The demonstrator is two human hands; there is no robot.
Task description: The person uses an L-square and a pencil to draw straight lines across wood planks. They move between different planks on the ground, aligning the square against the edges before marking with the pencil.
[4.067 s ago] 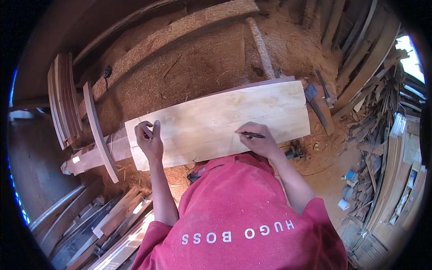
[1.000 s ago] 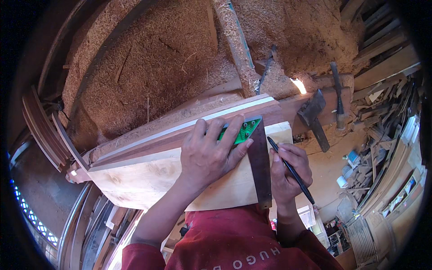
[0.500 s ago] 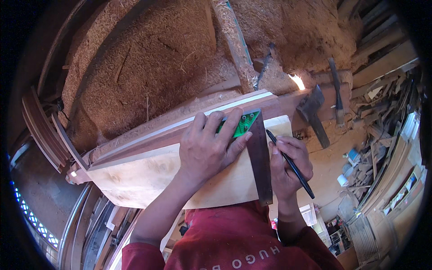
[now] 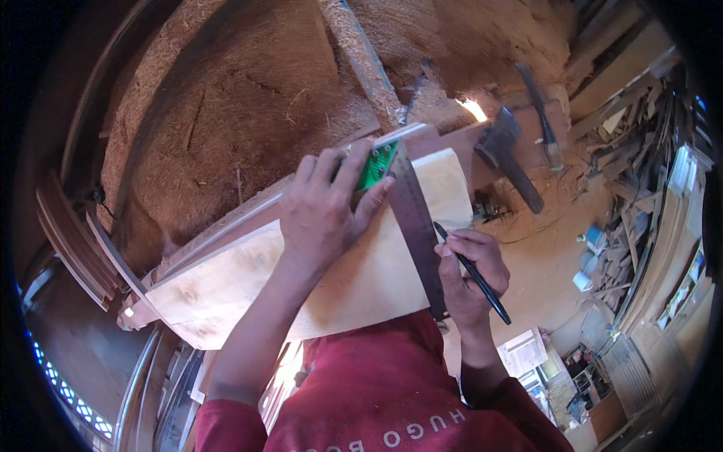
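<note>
A pale wooden board lies in front of me, its near edge close to my red shirt. Across its right part rests a square with a green handle and a long dark blade. My left hand is closed on the green handle, fingers over the far edge and thumb on the near side. My right hand pinches a black pen, its tip at the right edge of the blade. Any line under the tip is too fine to make out.
Reddish boards with a light strip run behind the pale board. A hammer-like tool with a dark head and a chisel-like tool lie at far right. Wood shavings are heaped beyond. Scrap wood is piled at right.
The view has shifted and tilted. My right hand has brought the pen tip nearer to me along the blade's edge. My left hand keeps its grip on the square.
</note>
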